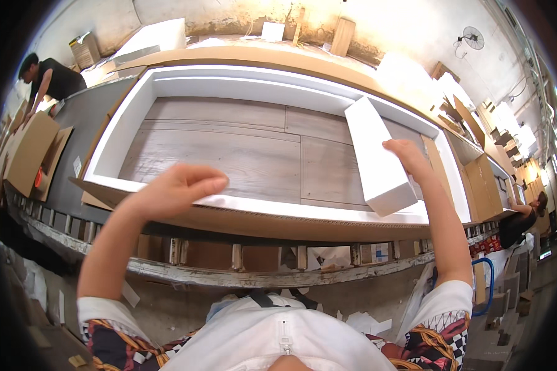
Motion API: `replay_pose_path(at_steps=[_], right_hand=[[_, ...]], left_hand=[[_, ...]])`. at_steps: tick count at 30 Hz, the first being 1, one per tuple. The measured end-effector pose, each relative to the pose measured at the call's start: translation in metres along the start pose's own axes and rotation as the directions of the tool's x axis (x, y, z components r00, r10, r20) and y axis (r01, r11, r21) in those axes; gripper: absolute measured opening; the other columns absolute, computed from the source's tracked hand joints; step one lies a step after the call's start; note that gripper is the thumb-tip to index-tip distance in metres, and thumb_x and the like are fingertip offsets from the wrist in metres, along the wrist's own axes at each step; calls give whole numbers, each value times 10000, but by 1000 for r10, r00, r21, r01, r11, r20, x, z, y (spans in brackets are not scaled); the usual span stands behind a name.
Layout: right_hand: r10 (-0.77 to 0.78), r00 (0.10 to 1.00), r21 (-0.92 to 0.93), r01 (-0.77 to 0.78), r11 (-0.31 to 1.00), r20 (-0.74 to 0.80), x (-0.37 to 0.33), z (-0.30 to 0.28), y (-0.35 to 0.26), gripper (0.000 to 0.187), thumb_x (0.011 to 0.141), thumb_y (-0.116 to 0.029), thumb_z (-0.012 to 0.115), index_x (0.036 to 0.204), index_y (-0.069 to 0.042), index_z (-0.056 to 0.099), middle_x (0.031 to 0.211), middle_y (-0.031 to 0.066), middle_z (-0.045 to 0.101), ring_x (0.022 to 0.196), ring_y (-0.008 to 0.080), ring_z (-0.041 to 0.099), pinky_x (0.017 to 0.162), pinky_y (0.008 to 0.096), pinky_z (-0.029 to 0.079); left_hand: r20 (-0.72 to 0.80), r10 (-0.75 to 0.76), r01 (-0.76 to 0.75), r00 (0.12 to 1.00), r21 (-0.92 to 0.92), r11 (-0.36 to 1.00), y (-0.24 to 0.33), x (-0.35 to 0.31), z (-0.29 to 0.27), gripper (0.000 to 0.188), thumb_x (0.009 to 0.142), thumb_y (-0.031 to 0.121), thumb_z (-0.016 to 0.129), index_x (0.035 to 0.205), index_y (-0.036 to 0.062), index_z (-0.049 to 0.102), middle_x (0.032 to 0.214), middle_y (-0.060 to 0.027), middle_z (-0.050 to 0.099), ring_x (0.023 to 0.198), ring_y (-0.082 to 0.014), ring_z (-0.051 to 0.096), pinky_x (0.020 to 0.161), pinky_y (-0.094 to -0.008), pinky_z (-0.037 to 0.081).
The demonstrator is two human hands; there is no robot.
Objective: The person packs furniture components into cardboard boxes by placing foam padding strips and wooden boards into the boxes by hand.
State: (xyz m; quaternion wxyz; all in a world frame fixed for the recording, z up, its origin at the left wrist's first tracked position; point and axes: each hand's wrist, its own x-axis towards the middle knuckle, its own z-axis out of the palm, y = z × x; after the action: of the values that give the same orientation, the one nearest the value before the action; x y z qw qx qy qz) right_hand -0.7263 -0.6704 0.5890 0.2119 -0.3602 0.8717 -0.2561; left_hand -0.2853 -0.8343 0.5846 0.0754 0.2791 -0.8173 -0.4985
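Observation:
A large open cardboard carton (278,226) lies in front of me, lined with white foam strips (114,148) along its inner sides. Grey-brown wood-grain panels (223,154) cover its bottom. Across the right part of the carton, a white foam block (377,157) sits at a slant from the far side to the near side. My right hand (411,161) grips this block, thumb on its top, the other fingers partly hidden behind its right side. Over the near left edge hovers my left hand (189,184), fingers curled in and nothing visible in them.
The carton rests on a roller conveyor (235,258). To the left, a person in black (56,80) bends over a smaller cardboard box (34,151). Another person (520,219) is at the far right, beside more cartons. Scraps lie on the floor below; a wall fan (473,38) hangs behind.

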Motion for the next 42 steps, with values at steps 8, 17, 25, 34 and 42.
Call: replay_pose_path(at_steps=[8, 17, 25, 34, 42], right_hand=[[18, 1000, -112, -21, 993, -24, 15, -2, -11, 592, 702, -403, 589, 1110, 24, 548, 985, 163, 607, 831, 246, 599, 718, 324, 459], [28, 996, -501, -69, 863, -90, 5, 50, 26, 815, 670, -398, 609, 1338, -18, 338, 1123, 280, 476, 974, 380, 548, 837, 409, 449], [-18, 1000, -627, 10, 779, -7, 17, 57, 31, 832, 718, -416, 554, 1385, -28, 243, 1112, 295, 432, 928, 414, 530, 794, 455, 456], [-40, 997, -858, 80, 507, 69, 22, 64, -1, 866, 765, -491, 543, 1383, 11, 205, 1271, 333, 340, 1161, 471, 390, 894, 499, 399], [-478, 782, -913, 387, -132, 401, 135, 111, -1, 482, 840, -344, 535, 1226, -56, 532, 1280, 139, 485, 1248, 395, 330, 1046, 475, 172]], left_hand=[[51, -107, 21, 993, 811, 585, -52, 204, -42, 573, 835, 401, 586, 1269, 56, 443, 1318, -233, 388, 1225, -359, 376, 1002, -394, 336], [-141, 292, 84, 946, 976, 201, -125, 320, -38, 649, 768, 304, 654, 1327, 152, 362, 1455, -178, 143, 1276, -346, 304, 947, -506, 356], [-197, 374, 112, 906, 965, 237, -138, 328, -23, 486, 759, 285, 657, 1177, 88, 508, 1452, -162, 148, 1214, -349, 373, 873, -464, 422], [-100, 68, 74, 993, 946, 315, -68, 266, -35, 444, 755, 336, 656, 1050, 14, 579, 1425, -199, 216, 1104, -369, 477, 876, -418, 447], [-72, 167, -35, 983, 827, 561, 20, 102, 16, 465, 771, 319, 664, 1102, 10, 559, 1400, -224, 264, 1147, -402, 439, 930, -431, 390]])
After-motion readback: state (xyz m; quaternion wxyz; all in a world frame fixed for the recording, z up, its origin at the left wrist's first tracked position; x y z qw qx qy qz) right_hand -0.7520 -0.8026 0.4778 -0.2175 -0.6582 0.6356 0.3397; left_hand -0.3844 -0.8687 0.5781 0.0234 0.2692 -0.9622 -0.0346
